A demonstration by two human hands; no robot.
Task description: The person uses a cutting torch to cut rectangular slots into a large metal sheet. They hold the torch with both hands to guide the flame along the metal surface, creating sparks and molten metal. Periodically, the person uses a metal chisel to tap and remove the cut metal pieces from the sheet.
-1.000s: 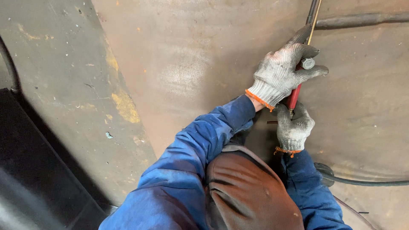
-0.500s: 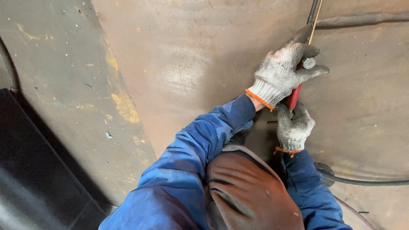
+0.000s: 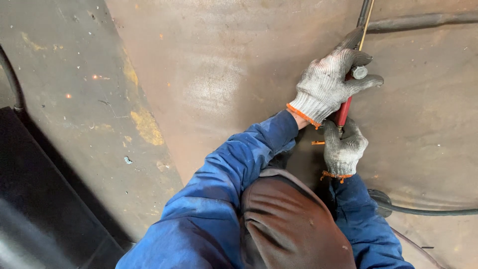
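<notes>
Red-handled torch (image 3: 342, 112): left hand (image 3: 326, 87) clenched around upper handle, right hand (image 3: 343, 149) clamped below (both gloved); best kept steady against the rusty steel plate (image 3: 224, 84).

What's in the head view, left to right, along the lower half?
Black slanted panel → grey floor strip with yellow paint patches → blue left sleeve → brown leather cover → grey knit-gloved right hand → black hose.

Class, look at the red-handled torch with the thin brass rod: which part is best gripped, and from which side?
Grip the red-handled torch on its straight red barrel, wrapping from its left, as the left gloved hand does; the thin brass rod above looks too slender.
</notes>
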